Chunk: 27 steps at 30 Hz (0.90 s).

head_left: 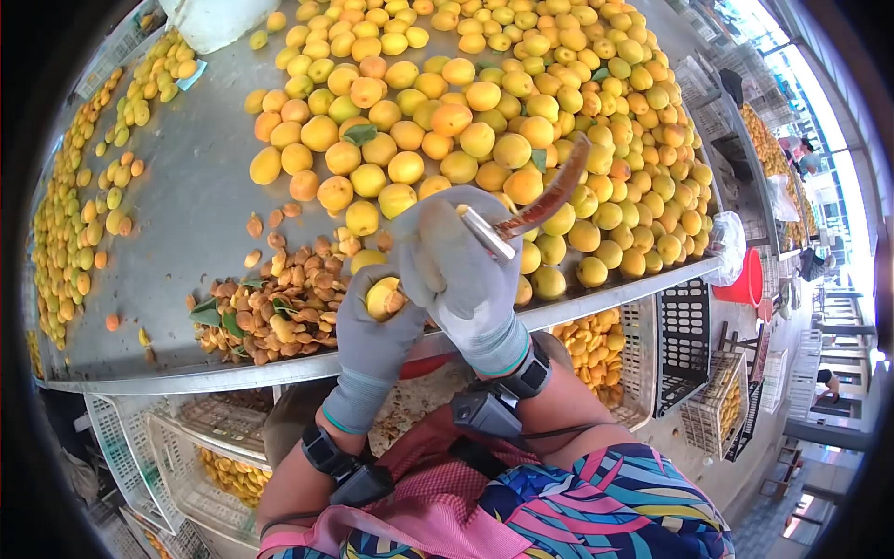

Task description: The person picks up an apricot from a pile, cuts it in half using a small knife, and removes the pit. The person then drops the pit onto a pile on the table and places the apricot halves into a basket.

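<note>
My left hand [377, 321], in a grey glove, is closed around an apricot [384, 299] whose brown pit shows at an opening in the flesh. Right beside it, my gloved right hand [461, 265] grips what looks like a curved knife [551, 191]. Its reddish-brown curved part points up and to the right, and a shiny metal piece shows near my fingers. The rest of the tool is hidden in my fist. Both hands are over the front edge of the metal table [200, 154]. A heap of brown pits [284, 303] lies just left of my left hand.
Whole apricots [447, 116] cover the table's middle and right, with more along its left side [65, 224]. Crates of yellow fruit halves [591, 349] stand below the edge. A black crate [684, 340] and red bucket [742, 279] are at right. People work farther off.
</note>
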Each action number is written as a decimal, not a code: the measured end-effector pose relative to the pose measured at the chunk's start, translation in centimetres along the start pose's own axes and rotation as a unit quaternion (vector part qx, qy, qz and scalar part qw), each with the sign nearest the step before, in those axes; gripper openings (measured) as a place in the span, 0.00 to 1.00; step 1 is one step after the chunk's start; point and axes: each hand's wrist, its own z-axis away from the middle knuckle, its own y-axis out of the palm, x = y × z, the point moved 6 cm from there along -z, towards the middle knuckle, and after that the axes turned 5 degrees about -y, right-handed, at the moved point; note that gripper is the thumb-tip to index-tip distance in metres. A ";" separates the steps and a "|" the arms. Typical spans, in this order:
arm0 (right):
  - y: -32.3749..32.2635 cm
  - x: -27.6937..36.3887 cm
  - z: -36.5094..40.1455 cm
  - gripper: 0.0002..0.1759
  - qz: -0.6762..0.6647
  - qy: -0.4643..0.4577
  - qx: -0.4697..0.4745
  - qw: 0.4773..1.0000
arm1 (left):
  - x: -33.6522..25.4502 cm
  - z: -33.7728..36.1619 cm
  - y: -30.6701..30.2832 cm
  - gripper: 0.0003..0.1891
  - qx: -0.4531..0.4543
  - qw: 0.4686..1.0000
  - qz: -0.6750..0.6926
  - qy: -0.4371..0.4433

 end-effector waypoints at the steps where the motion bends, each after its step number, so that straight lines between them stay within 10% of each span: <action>1: 0.1 0.0 0.0 0.06 -0.006 -0.016 -0.026 1.000 | -0.4 0.1 0.0 0.17 -0.005 0.998 -0.052 0.034; 8: 0.1 -1.3 0.0 0.14 -0.095 0.092 -0.009 0.991 | 0.5 0.0 -0.4 0.19 0.001 0.998 -0.048 0.040; 10: 0.6 -2.0 -0.4 0.18 0.116 0.026 0.097 0.988 | 1.2 -0.3 -0.2 0.23 0.059 0.980 -0.178 0.071; 14: 0.9 -1.3 0.0 0.21 0.122 -0.047 0.120 0.984 | -0.4 -0.9 0.2 0.28 0.097 0.980 -0.118 0.124; 16: 1.0 -1.1 0.0 0.21 -0.048 -0.127 0.106 0.985 | -2.0 -0.7 1.3 0.30 0.155 0.922 -0.260 0.240; 20: 0.7 0.1 -0.3 0.18 0.043 -0.081 0.114 0.989 | -0.8 0.1 1.0 0.31 0.199 0.844 -0.369 0.335; 22: 1.2 -0.2 -0.7 0.12 0.068 0.022 0.170 0.983 | -1.9 -0.6 0.8 0.30 0.275 0.959 -0.048 -0.042; 26: 2.1 -0.7 -1.2 0.10 0.090 0.094 0.220 0.967 | -0.9 -0.7 0.7 0.31 0.243 0.968 -0.014 -0.058; 27: 2.9 -0.3 -1.2 0.10 0.080 0.015 0.216 0.973 | 0.3 -0.9 0.2 0.30 0.199 0.935 -0.231 0.181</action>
